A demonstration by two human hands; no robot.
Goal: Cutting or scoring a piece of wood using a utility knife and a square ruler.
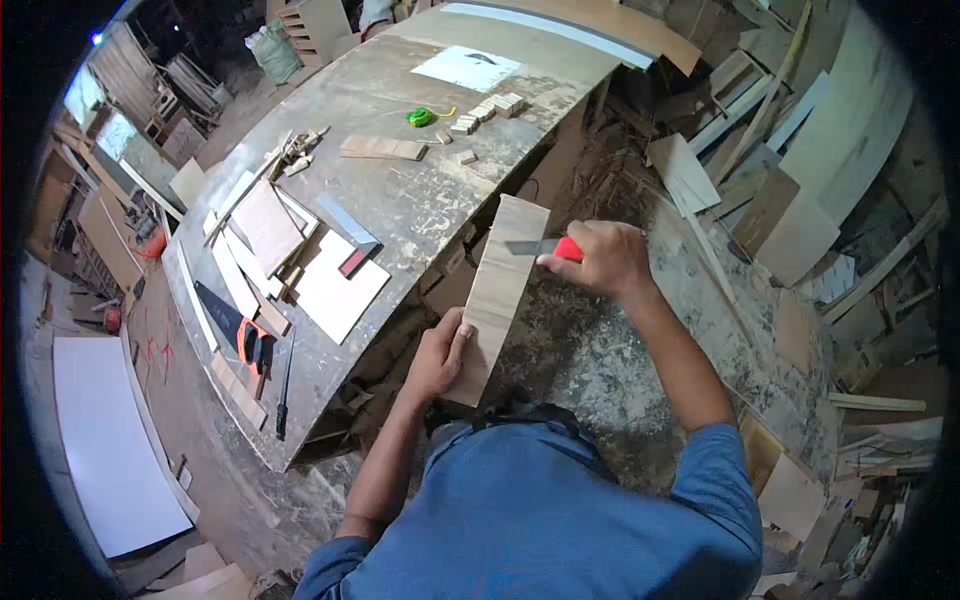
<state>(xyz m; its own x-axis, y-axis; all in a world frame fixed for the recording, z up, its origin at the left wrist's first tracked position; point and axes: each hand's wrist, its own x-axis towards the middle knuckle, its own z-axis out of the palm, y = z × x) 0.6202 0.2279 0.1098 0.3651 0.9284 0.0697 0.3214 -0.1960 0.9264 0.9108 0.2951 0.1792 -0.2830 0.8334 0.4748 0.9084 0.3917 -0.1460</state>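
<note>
Here, closest in, at the lower centre of the frame, a blue shirt point(540, 510) is filling the view, and just above it the left hand point(437, 358) is clasping a wooden board point(495, 295) by its left edge, thumb lying across the face. The board is slanting up through the centre, its top leaning right. Right of centre, the right hand point(605, 258) is closing firmly round the red handle of a flat-bladed tool point(568, 248); its grey blade is crossing the board's upper part, though whether it is touching, I cannot tell. Over on the workbench point(430, 190), left of centre, a handsaw point(232, 325) with an orange grip is lying, and a try square point(350, 225) is resting partly over a white sheet point(335, 295). Farther up, a green tape measure point(420, 117) is sitting near small wooden blocks point(497, 106).
</note>
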